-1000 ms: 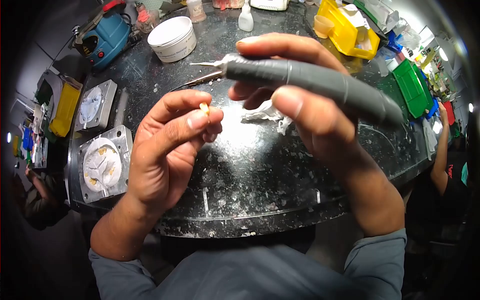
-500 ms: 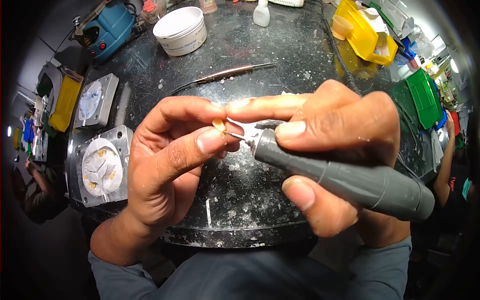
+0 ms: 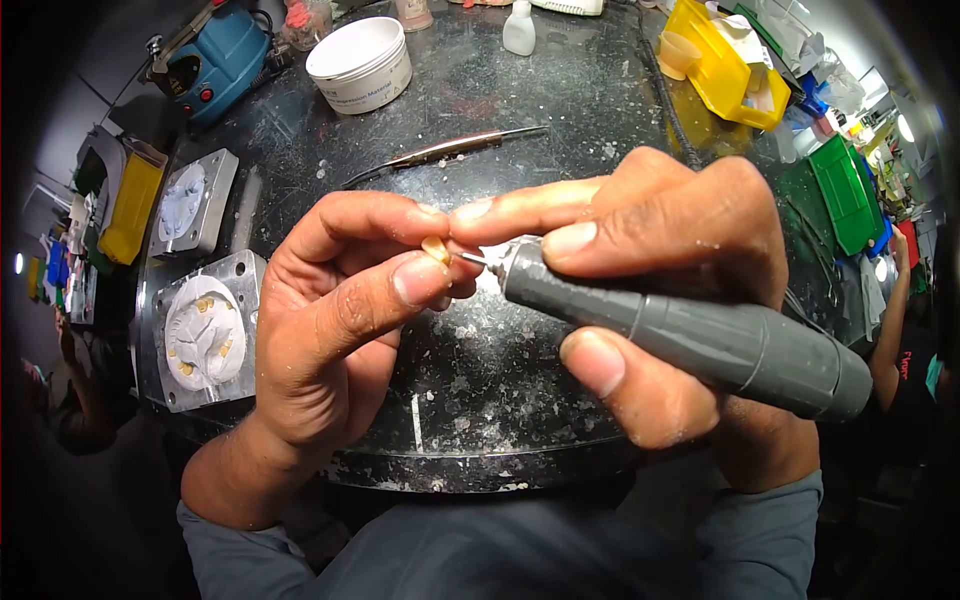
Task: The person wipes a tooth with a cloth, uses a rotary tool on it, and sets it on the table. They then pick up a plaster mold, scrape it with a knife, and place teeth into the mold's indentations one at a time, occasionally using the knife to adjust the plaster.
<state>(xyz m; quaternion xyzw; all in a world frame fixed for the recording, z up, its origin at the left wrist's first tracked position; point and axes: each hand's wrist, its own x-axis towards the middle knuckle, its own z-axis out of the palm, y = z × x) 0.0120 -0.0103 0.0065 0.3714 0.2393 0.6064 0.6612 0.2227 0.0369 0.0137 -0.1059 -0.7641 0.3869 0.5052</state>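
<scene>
Between the thumb and index finger of my left hand (image 3: 345, 310) is a small yellowish artificial tooth (image 3: 434, 248). My right hand (image 3: 670, 220) grips a dark grey rotary handpiece (image 3: 690, 340), slanting down to the right. Its thin metal bur (image 3: 472, 257) points left at the tooth; whether it touches cannot be made out. My right index fingertip rests against the left fingertips. Left of my left hand lies a metal flask half (image 3: 250, 280) holding white plaster (image 3: 205, 335) with several yellowish teeth set in it.
Behind the hands lies a slim carving tool (image 3: 450, 148). A white tub (image 3: 362, 80), a blue machine (image 3: 215, 65) and a small white bottle (image 3: 519, 30) stand farther back. Another metal flask half (image 3: 205, 215) is at left. A yellow bin (image 3: 715, 70) and a dark cable (image 3: 675, 115) are at right.
The handpiece has shifted slightly left and its rear end has dipped a little, with my right hand moving along. The tooth has turned slightly between my left fingers.
</scene>
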